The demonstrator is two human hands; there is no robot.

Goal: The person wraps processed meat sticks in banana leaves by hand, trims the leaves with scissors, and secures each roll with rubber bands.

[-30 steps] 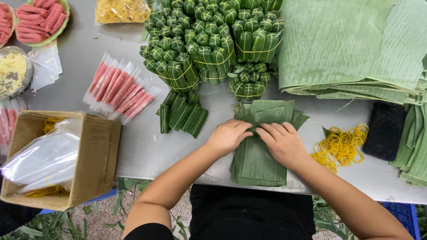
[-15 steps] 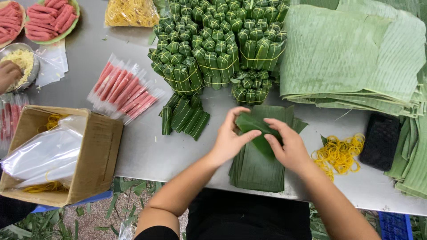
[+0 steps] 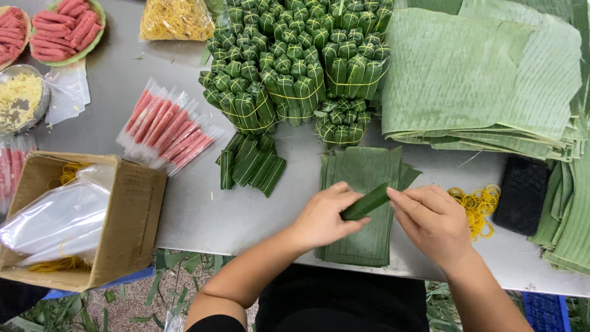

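Fingers of the left hand (image 3: 322, 218) curl closed around the lower end of a small rolled green leaf parcel (image 3: 365, 201), thumb underneath. The right hand (image 3: 433, 218) pinches the parcel's upper end between thumb and fingertips, its other fingers loosely bent. The parcel tilts up toward the right, held just above a stack of cut leaf rectangles (image 3: 362, 240) that lies at the near edge of the steel desk (image 3: 203, 209).

Just right of the right hand, a loose heap of yellow rubber bands (image 3: 479, 206) lies on the desk, with a black rectangular pad (image 3: 521, 193) beside it. Left of the stack, a few finished parcels (image 3: 252, 163) lie flat in a row. Behind them, toward the far edge, stand bundles of parcels tied with yellow bands (image 3: 295, 67). Large folded banana leaves (image 3: 479, 74) fill the far right corner.

Clear plastic sleeves holding pink sausages (image 3: 166, 126) fan out left of centre. An open cardboard box (image 3: 132, 221) with clear bags inside sits at the near left corner. A clear bag of yellow bands (image 3: 175, 18) and a green plate of pink sausages (image 3: 64, 27) lie along the far left edge.
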